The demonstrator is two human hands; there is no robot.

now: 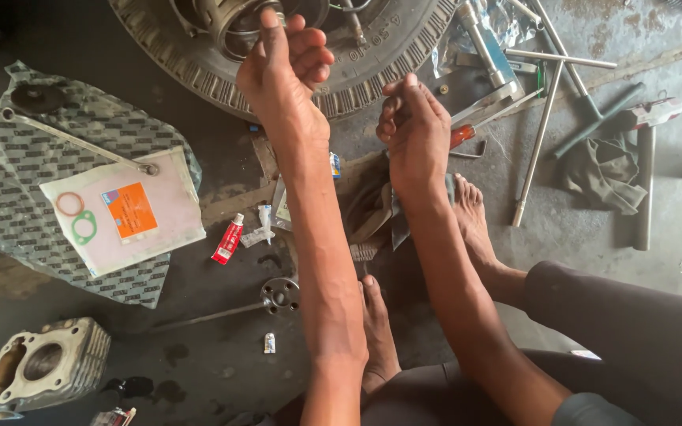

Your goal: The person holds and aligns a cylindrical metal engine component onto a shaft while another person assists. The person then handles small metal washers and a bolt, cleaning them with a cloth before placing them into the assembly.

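From my remote seat I look down on 2 bare arms stretched out over a dark, oily floor (pixel 199 347) toward a tyre (pixel 372 63) lying at the top of the view. My left hand (pixel 282 67) rests over the metal hub (pixel 234 24) at the tyre's centre, its grip loosely curled with the fingers bent onto the hub's rim; whether it truly clamps the part I cannot tell. My right hand (pixel 412 126) hangs just below the tyre's tread, fingers curled inward, and I cannot tell if they close on anything. Left of the tyre lies a patterned plastic bag (pixel 25 197) carrying a white gasket packet (pixel 148 237) with an orange label. Below the tyre sit a red tube (pixel 228 239) and a flanged shaft (pixel 278 296). Far below and left of the tyre stands a finned engine cylinder (pixel 41 367). Right of the tyre lie long T-handle wrenches (pixel 546 110) and a dark rag (pixel 601 170).
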